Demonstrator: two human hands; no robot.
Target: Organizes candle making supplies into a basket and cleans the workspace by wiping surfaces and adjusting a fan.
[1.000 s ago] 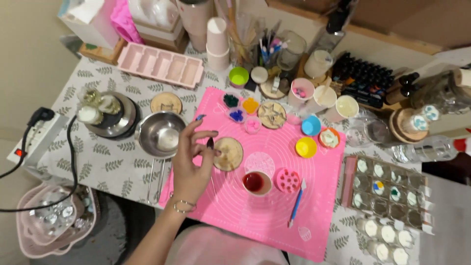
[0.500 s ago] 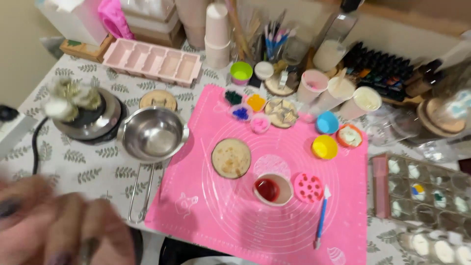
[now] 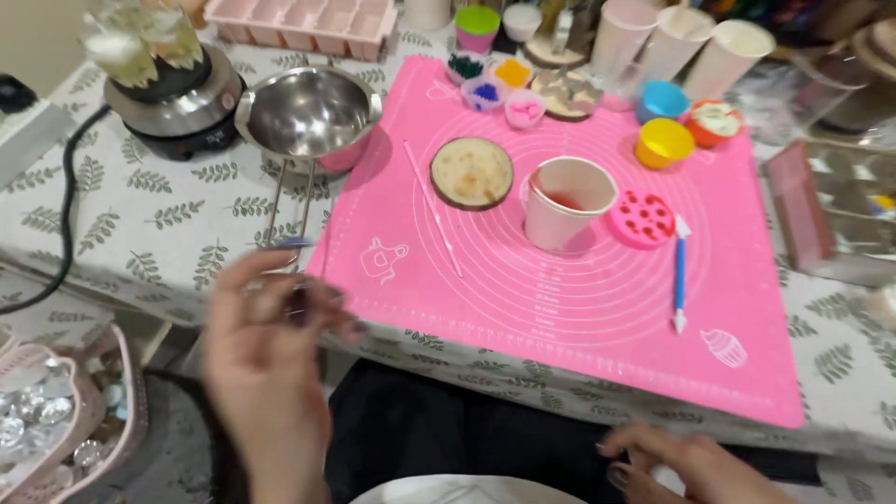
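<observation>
My left hand (image 3: 271,359) hovers blurred at the table's front edge, fingertips drawn together, just below the wire handle of a steel pot (image 3: 313,117). Whether it holds anything is unclear. My right hand (image 3: 677,467) rests low over my lap, below the table edge, fingers curled. On the pink silicone mat (image 3: 579,327) stand a paper cup (image 3: 565,201) with red liquid, a round wooden disc (image 3: 471,173) and a pink round mould (image 3: 641,219). A thin pink stick (image 3: 434,210) and a blue-handled tool (image 3: 679,275) lie on the mat.
A hot plate (image 3: 182,117) with a glass jar sits at the back left, its black cable (image 3: 65,215) trailing down. Small coloured cups (image 3: 665,142) and a pink tray mould (image 3: 308,23) line the back. A clear compartment box (image 3: 840,205) is at right, a pink basket (image 3: 56,420) lower left.
The view has dropped and moved closer to the table. My left hand left the mat and is now at the table's front edge. My right hand has come into view.
</observation>
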